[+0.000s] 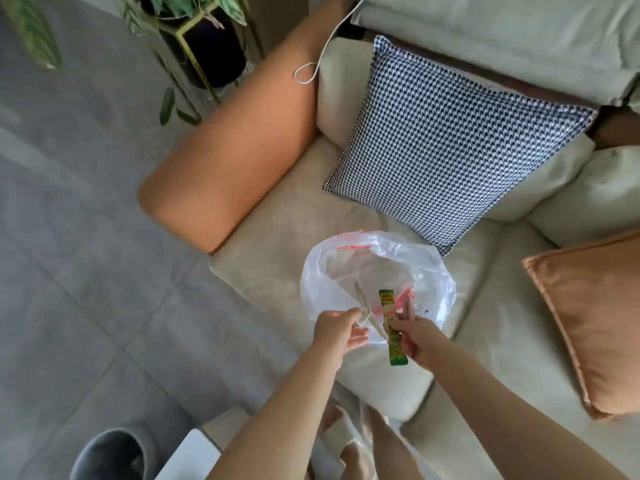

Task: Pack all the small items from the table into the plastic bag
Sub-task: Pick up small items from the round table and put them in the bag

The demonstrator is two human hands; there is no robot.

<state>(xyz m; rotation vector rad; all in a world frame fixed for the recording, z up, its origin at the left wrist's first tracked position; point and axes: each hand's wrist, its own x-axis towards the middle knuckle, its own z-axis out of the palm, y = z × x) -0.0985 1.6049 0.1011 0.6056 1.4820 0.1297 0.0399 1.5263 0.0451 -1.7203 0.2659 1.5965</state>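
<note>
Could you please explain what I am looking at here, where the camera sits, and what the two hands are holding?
There is no machine here: a person wears a camera on the head, so the single picture looks forward and down along both bare arms. The plastic bag lies open on a cream sofa, beside a checked cushion. The left hand pinches the bag's edge together with what looks like a thin pale stick; exactly what that is I cannot tell. The right hand holds a green sachet over the bag's mouth, with some slim reddish items that are too blurred to name. A potted plant stands on the grey floor behind the sofa arm.
</note>
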